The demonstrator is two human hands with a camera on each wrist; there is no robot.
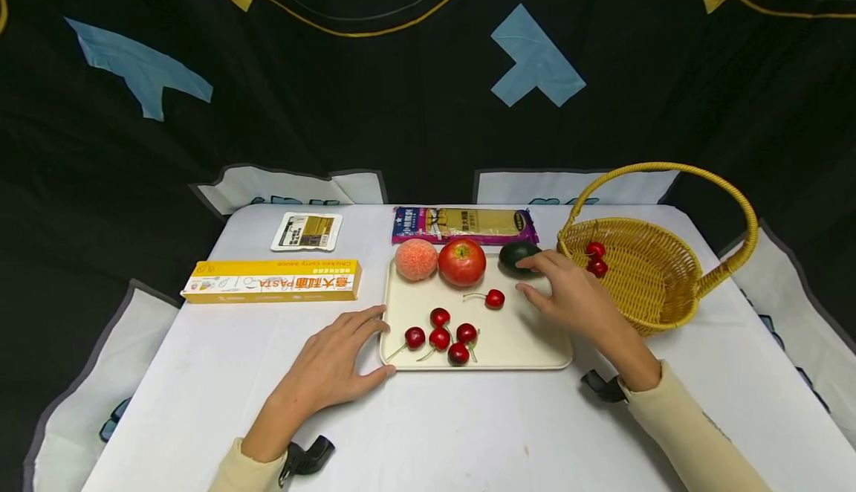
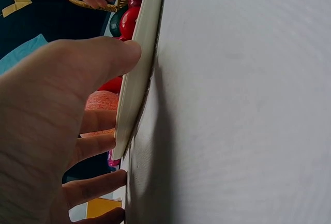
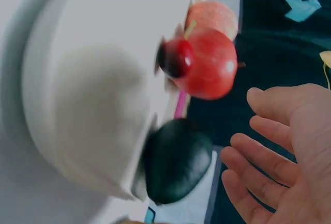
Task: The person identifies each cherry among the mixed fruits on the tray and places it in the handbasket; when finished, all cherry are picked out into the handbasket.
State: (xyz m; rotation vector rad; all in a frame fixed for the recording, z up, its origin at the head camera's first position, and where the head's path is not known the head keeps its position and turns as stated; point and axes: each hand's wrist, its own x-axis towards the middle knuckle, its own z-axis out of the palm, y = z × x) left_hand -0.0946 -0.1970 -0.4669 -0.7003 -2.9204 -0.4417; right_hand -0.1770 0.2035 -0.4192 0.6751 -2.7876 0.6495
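My left hand [image 1: 325, 366] rests at the left edge of a cream tray [image 1: 528, 343], its thumb and fingertips right at the rim. Over the tray's right side is my right hand [image 1: 571, 295], fingers loosely spread and holding nothing. It is nearest a dark green avocado [image 3: 178, 162], which lies in the tray's back right corner, apart from the fingers in the right wrist view. Beside it along the back sit a red apple [image 1: 462, 262] and a rough pinkish-orange peach [image 1: 416, 260]. A single cherry [image 1: 495, 299] lies mid-tray, with several more cherries [image 1: 439, 339] toward the front.
A yellow wicker basket [image 1: 658, 273] with a tall handle stands right of the tray, with two cherries [image 1: 597, 259] inside. Behind the tray lies a purple pasta packet [image 1: 464, 225]. To the left are a yellow pasta box [image 1: 270, 281] and a small white sachet [image 1: 306, 232].
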